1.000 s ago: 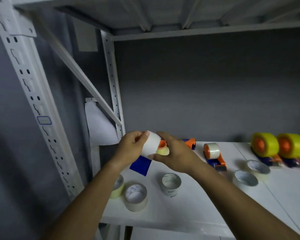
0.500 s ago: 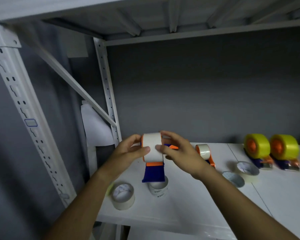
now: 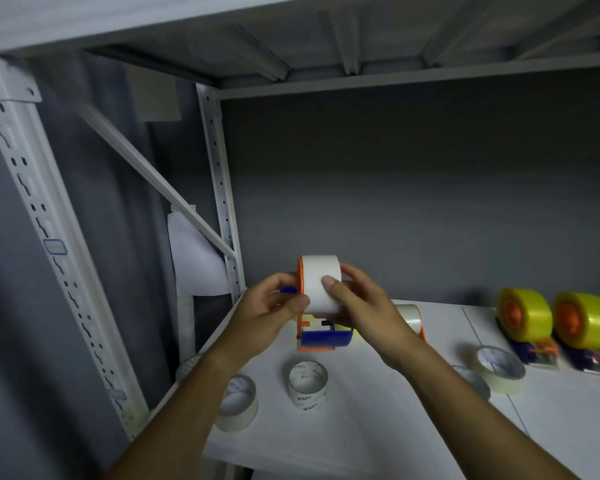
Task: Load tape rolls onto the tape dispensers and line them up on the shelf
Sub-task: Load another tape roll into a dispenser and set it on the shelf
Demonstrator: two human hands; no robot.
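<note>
An orange and blue tape dispenser [image 3: 324,337] carrying a white tape roll [image 3: 321,284] is held up above the white shelf [image 3: 378,427]. My left hand [image 3: 271,313] grips its left side, thumb against the roll. From the right my right hand [image 3: 359,303] grips the roll, thumb pressed on its face. Two dispensers loaded with yellow rolls [image 3: 523,315] [image 3: 584,322] stand side by side at the shelf's right. Another dispenser with a clear roll [image 3: 411,317] shows partly behind my right wrist.
Loose tape rolls lie on the shelf: two near the front left [image 3: 238,401] [image 3: 308,384], one at the left edge [image 3: 187,365], two more to the right [image 3: 501,367] [image 3: 473,382]. White upright posts [image 3: 222,188] and a diagonal brace [image 3: 146,168] stand left; an upper shelf is overhead.
The white roll went from being held beside the dispenser to sitting on its orange hub. Both hands lifted the dispenser slightly and turned it, so its blue plate now faces me.
</note>
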